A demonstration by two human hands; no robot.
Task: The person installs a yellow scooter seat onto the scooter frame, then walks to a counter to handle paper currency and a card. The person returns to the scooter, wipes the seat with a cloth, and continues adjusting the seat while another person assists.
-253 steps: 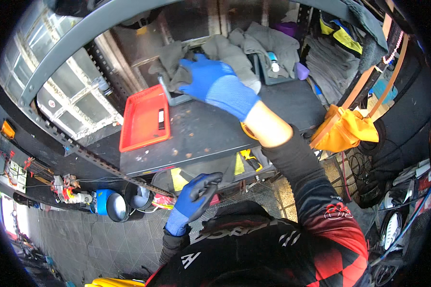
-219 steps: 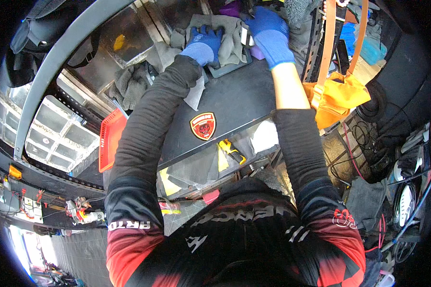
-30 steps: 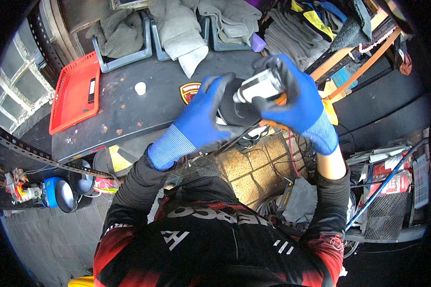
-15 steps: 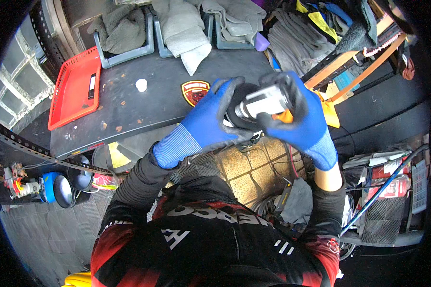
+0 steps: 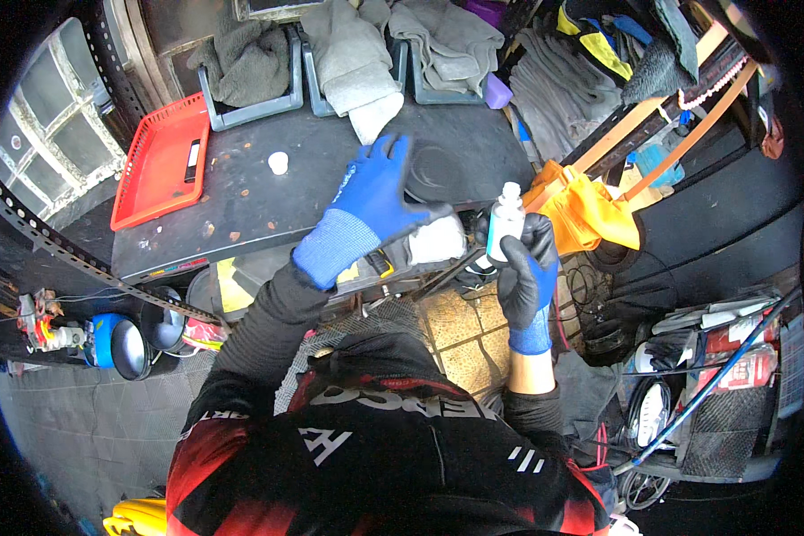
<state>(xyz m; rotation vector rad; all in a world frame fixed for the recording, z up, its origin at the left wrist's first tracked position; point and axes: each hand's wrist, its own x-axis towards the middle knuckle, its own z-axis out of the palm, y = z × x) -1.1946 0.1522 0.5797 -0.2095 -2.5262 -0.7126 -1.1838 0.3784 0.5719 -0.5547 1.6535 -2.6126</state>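
Two blue-and-black gloves: worn on the person's hands, held apart from each other.
Left hand (image 5: pixel 366 192): fingers curved around a black, round, flat pad (image 5: pixel 433 174) above the black table (image 5: pixel 313 192).
Right hand (image 5: pixel 529 272): fingers closed around a small white bottle with a pale-blue label (image 5: pixel 507 219), nozzle up, near the table's right end.
White round cap (image 5: pixel 278 163): on the table, between the left hand and a red plastic tray (image 5: pixel 165 170).
Grey cloths (image 5: pixel 362 76): in three dark-grey plastic bins (image 5: pixel 447 96) along the table's back.
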